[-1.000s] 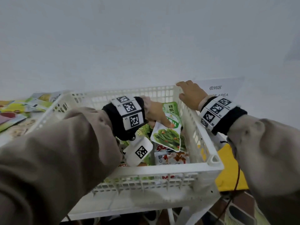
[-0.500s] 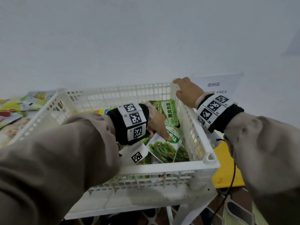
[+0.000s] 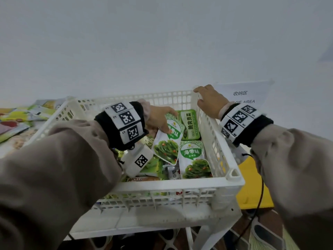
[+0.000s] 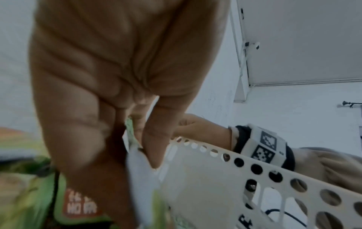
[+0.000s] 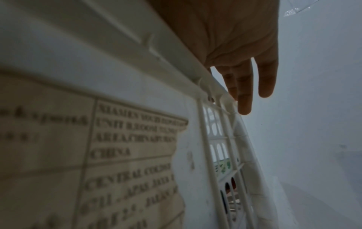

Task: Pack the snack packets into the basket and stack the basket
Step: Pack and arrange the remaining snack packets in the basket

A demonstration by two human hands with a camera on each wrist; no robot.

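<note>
A white perforated basket (image 3: pixel 173 185) stands in front of me with several snack packets inside. My left hand (image 3: pixel 158 120) is inside it and pinches the top edge of a green-and-white seaweed packet (image 3: pixel 167 143), thumb on its front; the left wrist view shows the fingers (image 4: pixel 154 139) closing on that packet's edge (image 4: pixel 137 156). A matching packet (image 3: pixel 193 159) and a green packet (image 3: pixel 190 124) lie by the right wall. My right hand (image 3: pixel 210 101) rests on the basket's far right rim (image 5: pixel 176 62), fingers (image 5: pixel 245 93) straight over the edge.
More snack packets (image 3: pixel 23 118) lie spread on the table to the left of the basket. A paper sign (image 3: pixel 243 96) lies behind my right hand. A yellow sheet (image 3: pixel 250 192) and a black cable (image 3: pixel 259 201) sit at the right, beyond the table's edge.
My left hand has lowered the seaweed packet deeper into the basket, beside the matching packet. My right hand has stayed on the rim.
</note>
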